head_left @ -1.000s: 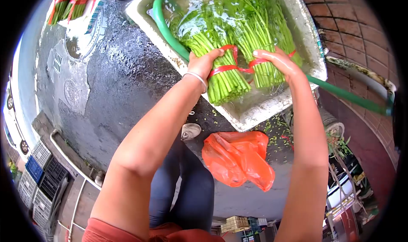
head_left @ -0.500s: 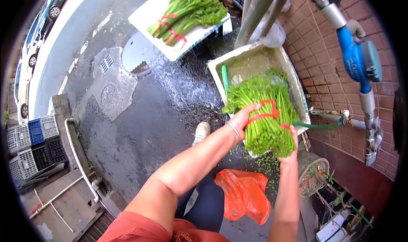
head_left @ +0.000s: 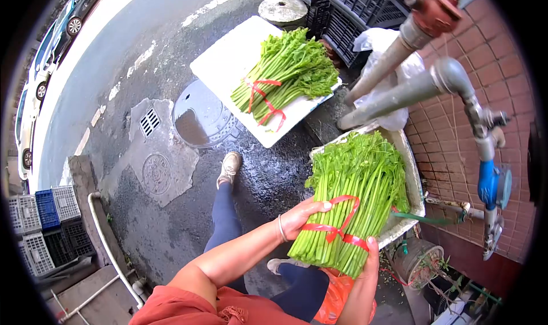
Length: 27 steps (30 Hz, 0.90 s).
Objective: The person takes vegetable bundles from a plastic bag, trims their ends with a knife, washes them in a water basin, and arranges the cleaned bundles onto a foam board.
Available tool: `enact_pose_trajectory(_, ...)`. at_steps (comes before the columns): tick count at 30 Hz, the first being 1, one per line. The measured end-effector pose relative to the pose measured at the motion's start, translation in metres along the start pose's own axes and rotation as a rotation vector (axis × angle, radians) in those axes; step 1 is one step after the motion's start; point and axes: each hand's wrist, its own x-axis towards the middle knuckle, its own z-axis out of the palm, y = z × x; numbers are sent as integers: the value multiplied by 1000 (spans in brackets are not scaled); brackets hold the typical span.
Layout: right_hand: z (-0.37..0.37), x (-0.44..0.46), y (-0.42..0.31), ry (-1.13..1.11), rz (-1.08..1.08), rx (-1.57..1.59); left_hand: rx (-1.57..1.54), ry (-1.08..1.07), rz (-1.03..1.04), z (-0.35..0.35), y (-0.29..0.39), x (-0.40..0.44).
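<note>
Between my two hands is a thick bundle of celery point(head_left: 345, 211), its green stalks tied with red ribbon and its leafy tops pointing away from me. My left hand point(head_left: 302, 216) grips its left side near the ribbon, thumb on top. On the right side, my right hand point(head_left: 370, 259) is wrapped round the lower stalks, its fingers partly hidden beneath. The leafy end hangs over a white foam box point(head_left: 412, 176), hiding most of the inside. Farther off, another tied celery bundle point(head_left: 285, 79) lies on a white foam board point(head_left: 220, 59).
Grey pipes point(head_left: 394, 99) and a blue water meter point(head_left: 488, 182) stand by the tiled wall point(head_left: 439, 131). An orange plastic bag point(head_left: 334, 296) lies by my legs, and a pot point(head_left: 419, 262) sits right. Black crates point(head_left: 357, 5) are stacked behind. The pavement point(head_left: 262, 173) is wet.
The celery bundle has been lifted out of the foam box and drawn nearer me, still in both hands. My view has shifted, and one foot has stepped forward toward the foam board.
</note>
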Motion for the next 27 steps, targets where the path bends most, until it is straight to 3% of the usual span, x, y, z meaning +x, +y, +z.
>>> enact_pose_trajectory(4,148,38,20,-16,-98,11,35,-92,104,-24,144,-50)
enact_pose_trajectory(8,282,131,22,-300,-109,-186,341,86,250,-61,298,-88)
enact_pose_trajectory(13,416,259,46,-521,-155,-139,530,228,298,-104,452,-98)
enact_pose_trajectory(18,471,353,69,-427,-243,-106,652,295,286,-150,543,-58)
enact_pose_trajectory(23,462,450,131,-201,-299,-21,723,249,85,-219,593,23)
enact_pose_trajectory(24,460,463,141,-119,-285,9,811,361,66,-238,593,47)
enact_pose_trajectory(26,462,488,158,62,-217,3,1100,789,58,-281,584,93)
enact_pose_trajectory(27,468,490,160,116,-208,-47,1123,875,96,-295,585,98)
